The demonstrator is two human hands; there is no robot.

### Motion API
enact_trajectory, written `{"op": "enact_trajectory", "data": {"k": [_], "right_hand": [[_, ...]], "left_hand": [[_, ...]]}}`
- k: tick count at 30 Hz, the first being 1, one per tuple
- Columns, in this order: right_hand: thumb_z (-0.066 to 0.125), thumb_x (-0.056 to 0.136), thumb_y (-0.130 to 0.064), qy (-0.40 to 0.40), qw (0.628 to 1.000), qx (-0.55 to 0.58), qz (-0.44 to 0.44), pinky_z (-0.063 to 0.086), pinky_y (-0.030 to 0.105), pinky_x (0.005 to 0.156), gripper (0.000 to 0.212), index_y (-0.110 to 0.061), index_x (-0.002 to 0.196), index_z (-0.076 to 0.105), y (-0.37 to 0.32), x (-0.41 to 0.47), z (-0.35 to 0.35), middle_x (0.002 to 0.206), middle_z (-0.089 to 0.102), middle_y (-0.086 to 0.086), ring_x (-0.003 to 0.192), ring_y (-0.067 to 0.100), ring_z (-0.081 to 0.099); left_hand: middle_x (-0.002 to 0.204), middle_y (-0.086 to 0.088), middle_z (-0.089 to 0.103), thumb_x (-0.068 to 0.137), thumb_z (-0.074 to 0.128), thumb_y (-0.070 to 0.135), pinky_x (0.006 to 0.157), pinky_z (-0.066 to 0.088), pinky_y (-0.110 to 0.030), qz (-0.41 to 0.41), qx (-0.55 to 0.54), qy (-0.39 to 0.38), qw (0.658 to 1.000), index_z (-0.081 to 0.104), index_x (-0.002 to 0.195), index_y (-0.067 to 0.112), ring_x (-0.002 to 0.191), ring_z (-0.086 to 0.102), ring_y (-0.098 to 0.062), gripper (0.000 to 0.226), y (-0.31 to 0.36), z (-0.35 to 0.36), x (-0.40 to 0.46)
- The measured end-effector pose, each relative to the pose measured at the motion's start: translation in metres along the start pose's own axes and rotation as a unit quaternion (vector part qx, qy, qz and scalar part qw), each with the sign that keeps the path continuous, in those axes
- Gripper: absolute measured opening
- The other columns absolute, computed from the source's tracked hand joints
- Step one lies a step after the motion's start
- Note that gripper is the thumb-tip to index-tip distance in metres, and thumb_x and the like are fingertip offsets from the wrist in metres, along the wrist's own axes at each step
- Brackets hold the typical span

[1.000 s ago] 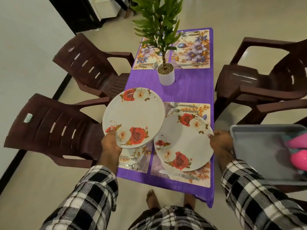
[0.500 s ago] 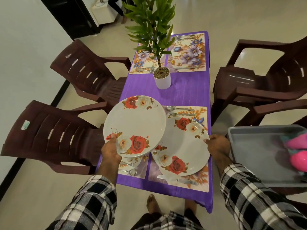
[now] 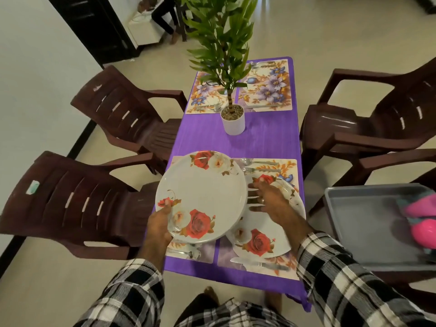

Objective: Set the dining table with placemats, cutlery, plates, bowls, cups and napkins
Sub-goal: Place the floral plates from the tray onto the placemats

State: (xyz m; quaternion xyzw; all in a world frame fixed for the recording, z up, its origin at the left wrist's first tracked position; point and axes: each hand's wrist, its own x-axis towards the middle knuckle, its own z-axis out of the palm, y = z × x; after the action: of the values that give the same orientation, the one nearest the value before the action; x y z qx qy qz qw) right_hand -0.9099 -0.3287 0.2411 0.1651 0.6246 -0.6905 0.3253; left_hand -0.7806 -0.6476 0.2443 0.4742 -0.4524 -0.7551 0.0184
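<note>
Clearly, the potted plant stood in its white pot at the middle of the purple table, and everything else is placed from it. On the near side of the plant, the left hand gripped a rose-patterned plate at its near-left rim, thumb on top and the other fingers hidden beneath; the plate was tilted and held above the near-left placemat, which showed only as a strip below the plate's edge. Just to the right of that, still on the near side of the plant, a second rose plate lay flat on the near-right placemat. The right hand hovered over this plate with its fingers spread wide and holding nothing (whether the palm touched the plate I cannot tell). A spoon and a fork lay at that mat's edge nearest the plant, and a knife lay along the edge farthest from it. Beyond the plant, two floral placemats sat side by side with cutlery on them. Far right of the plant, off the table, a grey tray held pink items that I could not identify. Dark brown plastic chairs stood along both long sides of the table
</note>
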Motion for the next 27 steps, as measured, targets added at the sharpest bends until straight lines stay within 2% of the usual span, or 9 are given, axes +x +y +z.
{"op": "enact_trajectory", "data": {"k": [2, 7, 12, 14, 16, 18, 22, 25, 27], "right_hand": [[0.048, 0.108, -0.042, -0.037, 0.999, 0.023, 0.021, 0.060, 0.046, 0.082, 0.042, -0.011, 0.116, 0.075, -0.008, -0.002, 0.031, 0.105, 0.079, 0.013, 0.092, 0.033, 0.072], [0.054, 0.107, -0.031, 0.001, 1.000, 0.017, 0.024, 0.055, 0.037, 0.067, 0.031, -0.007, 0.106, 0.075, -0.007, 0.016, 0.083, 0.081, 0.077, 0.005, 0.075, 0.026, 0.069], [0.082, 0.091, -0.026, 0.116, 0.993, -0.008, -0.006, 0.062, 0.041, 0.065, 0.026, -0.003, 0.102, 0.077, -0.021, 0.044, 0.145, 0.092, 0.080, 0.014, 0.073, 0.030, 0.076], [0.089, 0.084, -0.031, 0.155, 0.987, -0.036, -0.027, 0.065, 0.045, 0.068, 0.030, -0.006, 0.097, 0.079, -0.029, 0.053, 0.168, 0.090, 0.081, 0.011, 0.078, 0.031, 0.078], [0.088, 0.084, -0.037, 0.185, 0.978, -0.076, -0.051, 0.065, 0.047, 0.072, 0.030, -0.009, 0.089, 0.078, -0.036, 0.059, 0.186, 0.086, 0.080, 0.008, 0.079, 0.030, 0.078], [0.083, 0.089, -0.034, 0.206, 0.967, -0.130, -0.075, 0.062, 0.044, 0.073, 0.024, -0.011, 0.087, 0.076, -0.043, 0.062, 0.197, 0.086, 0.079, 0.008, 0.079, 0.028, 0.076], [0.080, 0.089, -0.032, 0.267, 0.939, -0.188, -0.107, 0.062, 0.043, 0.073, 0.023, -0.010, 0.094, 0.079, -0.050, 0.064, 0.193, 0.085, 0.078, 0.007, 0.082, 0.031, 0.077], [0.073, 0.092, -0.024, 0.320, 0.913, -0.223, -0.116, 0.057, 0.037, 0.068, 0.020, -0.006, 0.098, 0.077, -0.053, 0.059, 0.181, 0.090, 0.076, 0.011, 0.082, 0.033, 0.073], [0.068, 0.093, -0.021, 0.339, 0.900, -0.247, -0.115, 0.055, 0.036, 0.072, 0.018, -0.005, 0.098, 0.075, -0.051, 0.055, 0.178, 0.092, 0.074, 0.011, 0.083, 0.032, 0.071]], "left_hand": [[0.134, -0.024, 0.070, 0.091, 0.081, 0.037, 0.109, 0.044, -0.074, -0.008, 0.000, -0.023, 1.000, 0.067, 0.136, 0.003, 0.123, 0.067, -0.049, 0.058, 0.004, -0.014, 0.010], [0.138, -0.024, 0.067, 0.097, 0.078, 0.038, 0.110, 0.040, -0.077, -0.041, -0.002, -0.076, 0.996, 0.066, 0.139, 0.005, 0.127, 0.064, -0.052, 0.055, 0.022, -0.055, 0.042], [0.140, -0.026, 0.065, 0.093, 0.079, 0.044, 0.110, 0.045, -0.070, -0.050, 0.016, -0.081, 0.995, 0.065, 0.140, 0.004, 0.127, 0.064, -0.048, 0.064, 0.055, -0.100, 0.103], [0.136, -0.025, 0.068, 0.094, 0.076, 0.045, 0.108, 0.048, -0.069, -0.046, 0.020, -0.078, 0.996, 0.068, 0.136, 0.005, 0.123, 0.068, -0.046, 0.059, 0.073, -0.112, 0.115], [0.132, -0.023, 0.071, 0.093, 0.073, 0.047, 0.105, 0.050, -0.070, -0.051, -0.005, -0.066, 0.997, 0.068, 0.134, 0.007, 0.119, 0.070, -0.046, 0.057, 0.084, -0.122, 0.136], [0.131, -0.022, 0.072, 0.089, 0.074, 0.050, 0.101, 0.053, -0.069, -0.065, -0.034, -0.068, 0.995, 0.068, 0.133, 0.008, 0.118, 0.070, -0.046, 0.061, 0.098, -0.121, 0.138], [0.115, -0.018, 0.077, 0.105, 0.063, 0.041, 0.097, 0.056, -0.066, -0.045, -0.066, 0.000, 0.997, 0.070, 0.116, 0.007, 0.105, 0.074, -0.041, 0.037, 0.115, -0.125, 0.153], [0.125, -0.020, 0.074, 0.107, 0.062, 0.037, 0.101, 0.052, -0.069, -0.041, -0.089, 0.029, 0.995, 0.066, 0.120, 0.006, 0.105, 0.072, -0.042, 0.034, 0.127, -0.137, 0.174], [0.117, -0.018, 0.075, 0.107, 0.063, 0.034, 0.098, 0.054, -0.067, -0.048, -0.084, 0.048, 0.994, 0.064, 0.122, 0.006, 0.098, 0.073, -0.040, 0.032, 0.134, -0.141, 0.180]]}}
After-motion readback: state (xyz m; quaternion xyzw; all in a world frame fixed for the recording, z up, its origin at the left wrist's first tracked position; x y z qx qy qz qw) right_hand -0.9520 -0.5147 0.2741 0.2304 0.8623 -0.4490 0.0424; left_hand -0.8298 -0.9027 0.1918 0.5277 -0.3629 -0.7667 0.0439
